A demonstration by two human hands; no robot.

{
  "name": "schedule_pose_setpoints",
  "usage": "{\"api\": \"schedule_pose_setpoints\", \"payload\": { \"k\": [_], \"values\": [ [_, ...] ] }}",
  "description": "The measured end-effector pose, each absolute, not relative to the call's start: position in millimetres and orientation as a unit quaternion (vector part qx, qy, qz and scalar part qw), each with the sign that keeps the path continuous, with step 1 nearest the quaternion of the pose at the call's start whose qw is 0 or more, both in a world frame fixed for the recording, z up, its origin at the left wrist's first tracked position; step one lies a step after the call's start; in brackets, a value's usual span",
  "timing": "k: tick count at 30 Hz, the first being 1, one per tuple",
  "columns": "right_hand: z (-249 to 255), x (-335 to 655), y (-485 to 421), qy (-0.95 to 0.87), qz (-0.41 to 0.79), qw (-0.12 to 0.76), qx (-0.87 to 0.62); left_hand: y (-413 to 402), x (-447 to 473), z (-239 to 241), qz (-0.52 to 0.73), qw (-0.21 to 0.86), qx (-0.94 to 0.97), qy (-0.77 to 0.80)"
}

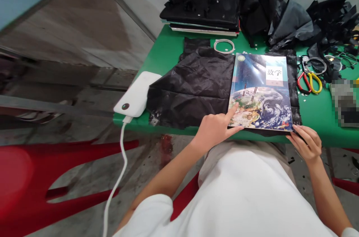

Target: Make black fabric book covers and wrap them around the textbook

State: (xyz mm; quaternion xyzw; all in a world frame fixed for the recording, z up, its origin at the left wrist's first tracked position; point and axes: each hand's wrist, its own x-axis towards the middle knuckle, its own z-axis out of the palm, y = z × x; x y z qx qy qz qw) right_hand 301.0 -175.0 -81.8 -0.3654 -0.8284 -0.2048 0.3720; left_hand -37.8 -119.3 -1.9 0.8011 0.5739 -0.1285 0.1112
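Note:
A textbook [260, 93] with a blue cover and an Earth picture lies face up on a black plastic sheet [193, 87]. The sheet spreads out to the left of the book and shows along its right side. My left hand [214, 128] rests at the book's lower left corner, its index finger stretched out on the cover and its thumb along the bottom edge. At the lower right corner, my right hand [307, 141] has its fingers closed on the dark edge of the sheet beside the book; the fingertips are partly hidden.
On the green table [316, 110] lie scissors [308, 80] with red and yellow handles, a roll of tape [223, 46] and a white power bank [137, 95] with a cable. Behind are stacked black-covered books [202, 9] and crumpled black scraps [294, 24]. A red chair [17, 181] stands left.

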Motion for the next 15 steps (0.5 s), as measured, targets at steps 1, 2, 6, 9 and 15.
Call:
{"api": "schedule_pose_setpoints", "payload": {
  "k": [1, 2, 6, 9, 15],
  "values": [
    [-82, 301, -175, -0.830, -0.206, 0.372, -0.362, -119, -37, -2, -0.131, 0.110, 0.800, 0.575],
    [-82, 302, -175, -0.831, -0.211, 0.368, -0.359, -118, -37, -2, -0.132, 0.111, 0.800, 0.575],
    [-87, 306, -177, -0.832, -0.238, 0.339, -0.369, -117, -38, -2, -0.126, 0.116, 0.801, 0.573],
    [-92, 308, -179, -0.825, -0.233, 0.346, -0.382, -117, -38, -3, -0.124, 0.112, 0.800, 0.577],
    [-87, 303, -178, -0.808, -0.237, 0.351, -0.408, -116, -40, -3, -0.121, 0.111, 0.804, 0.572]
  ]
}}
